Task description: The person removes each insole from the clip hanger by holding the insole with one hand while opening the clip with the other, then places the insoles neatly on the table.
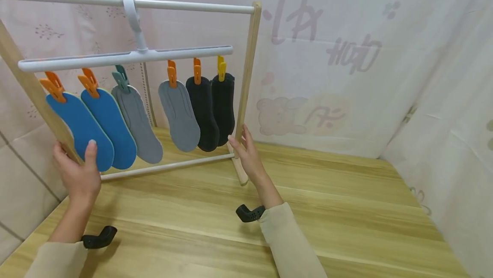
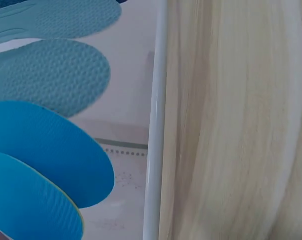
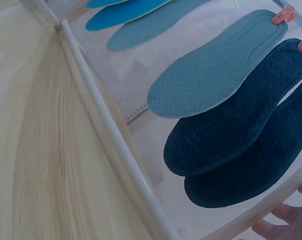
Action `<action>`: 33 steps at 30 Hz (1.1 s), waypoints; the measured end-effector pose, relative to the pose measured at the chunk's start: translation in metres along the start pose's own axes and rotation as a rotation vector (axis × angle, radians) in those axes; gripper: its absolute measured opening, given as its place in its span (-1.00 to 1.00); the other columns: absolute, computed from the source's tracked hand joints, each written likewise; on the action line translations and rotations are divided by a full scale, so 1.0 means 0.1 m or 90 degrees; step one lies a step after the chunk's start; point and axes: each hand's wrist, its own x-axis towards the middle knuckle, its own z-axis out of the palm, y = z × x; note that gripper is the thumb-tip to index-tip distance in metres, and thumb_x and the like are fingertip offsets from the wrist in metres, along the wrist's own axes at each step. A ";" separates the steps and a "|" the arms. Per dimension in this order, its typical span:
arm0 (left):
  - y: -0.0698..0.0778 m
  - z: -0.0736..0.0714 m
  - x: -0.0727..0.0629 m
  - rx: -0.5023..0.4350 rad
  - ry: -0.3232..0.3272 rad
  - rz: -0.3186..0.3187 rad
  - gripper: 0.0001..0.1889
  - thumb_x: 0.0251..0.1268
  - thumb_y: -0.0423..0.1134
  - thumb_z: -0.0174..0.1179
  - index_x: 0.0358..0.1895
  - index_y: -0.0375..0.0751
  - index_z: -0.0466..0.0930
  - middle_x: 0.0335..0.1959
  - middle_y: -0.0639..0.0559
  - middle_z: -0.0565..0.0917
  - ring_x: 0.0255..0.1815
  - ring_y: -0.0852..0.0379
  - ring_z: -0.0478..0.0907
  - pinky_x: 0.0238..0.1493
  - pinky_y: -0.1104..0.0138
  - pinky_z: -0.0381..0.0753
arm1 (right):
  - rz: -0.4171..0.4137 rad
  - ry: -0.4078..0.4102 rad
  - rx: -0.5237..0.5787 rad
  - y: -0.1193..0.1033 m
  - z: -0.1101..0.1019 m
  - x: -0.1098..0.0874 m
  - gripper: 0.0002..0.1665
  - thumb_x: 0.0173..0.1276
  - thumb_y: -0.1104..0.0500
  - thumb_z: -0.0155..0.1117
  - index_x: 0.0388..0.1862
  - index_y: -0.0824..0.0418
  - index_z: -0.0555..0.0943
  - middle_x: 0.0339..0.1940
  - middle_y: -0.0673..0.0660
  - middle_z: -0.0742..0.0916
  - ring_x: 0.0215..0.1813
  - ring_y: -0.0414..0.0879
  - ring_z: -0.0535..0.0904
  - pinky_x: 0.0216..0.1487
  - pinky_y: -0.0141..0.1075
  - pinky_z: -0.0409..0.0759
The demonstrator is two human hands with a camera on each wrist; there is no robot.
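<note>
A small wooden-sided rack (image 1: 249, 64) with white rods stands on the table, turned slightly. My left hand (image 1: 81, 179) holds its left post low down, thumb in front beside a blue insole (image 1: 78, 128). Around the lower right post curls my right hand (image 1: 252, 162), its fingers also showing at the edge of the right wrist view. From the top rod hangs a white hanger (image 1: 96, 58). Orange, green and yellow clips (image 1: 197, 72) hold a pair of blue insoles, a pair of grey insoles (image 1: 179, 117) and a pair of black insoles (image 1: 202, 115) below it.
The wood-grain table (image 1: 346, 209) extends in front of and to the right of the rack. Pale printed curtains (image 1: 327, 68) close off the back and sides. A lower white rod (image 1: 169, 166) runs between the posts. Each wrist carries a black camera mount (image 1: 99, 237).
</note>
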 end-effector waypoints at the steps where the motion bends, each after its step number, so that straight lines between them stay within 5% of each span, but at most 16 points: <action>1: 0.00 0.01 -0.01 0.003 -0.002 -0.009 -0.26 0.40 0.05 0.16 0.55 0.08 0.07 0.48 0.04 0.23 0.46 0.16 0.19 0.59 0.23 0.11 | 0.001 0.002 0.008 0.00 0.00 -0.01 -0.01 0.46 -0.37 0.08 0.68 -0.18 -0.11 0.70 0.11 0.11 0.69 0.13 0.07 0.64 0.18 0.13; 11: 0.04 0.25 -0.09 -0.001 -0.001 -0.046 -0.11 0.37 0.13 0.22 0.61 0.05 -0.07 0.60 0.02 0.07 0.65 0.17 -0.01 0.69 0.28 -0.09 | 0.027 0.061 0.057 -0.05 -0.11 -0.05 0.01 0.45 -0.33 0.12 0.68 -0.06 -0.07 0.65 0.21 0.15 0.65 0.19 0.11 0.62 0.21 0.16; 21: 0.11 0.55 -0.22 0.009 -0.014 -0.032 -0.09 0.30 0.19 0.28 0.59 0.08 -0.02 0.54 -0.07 0.15 0.57 0.00 0.13 0.64 0.04 0.06 | 0.062 0.120 0.072 -0.12 -0.37 -0.11 0.07 0.46 -0.32 0.08 0.70 -0.03 -0.20 0.65 0.26 0.11 0.65 0.20 0.07 0.63 0.23 0.09; 28: 0.15 0.71 -0.29 0.018 -0.017 -0.017 -0.06 0.26 0.21 0.31 0.58 0.00 0.03 0.53 -0.11 0.19 0.53 -0.04 0.16 0.60 0.04 0.12 | 0.051 0.113 0.110 -0.12 -0.58 -0.15 -0.09 0.47 -0.33 0.10 0.64 -0.06 0.07 0.54 0.11 0.36 0.57 0.05 0.27 0.64 0.06 0.18; 33: 0.18 0.80 -0.33 0.010 -0.033 -0.022 -0.07 0.26 0.21 0.31 0.57 0.01 0.04 0.51 -0.13 0.21 0.51 -0.09 0.20 0.58 -0.03 0.15 | 0.067 0.133 0.081 -0.13 -0.70 -0.21 -0.09 0.45 -0.34 0.13 0.63 -0.08 0.09 0.45 0.19 0.39 0.48 0.11 0.37 0.60 0.09 0.23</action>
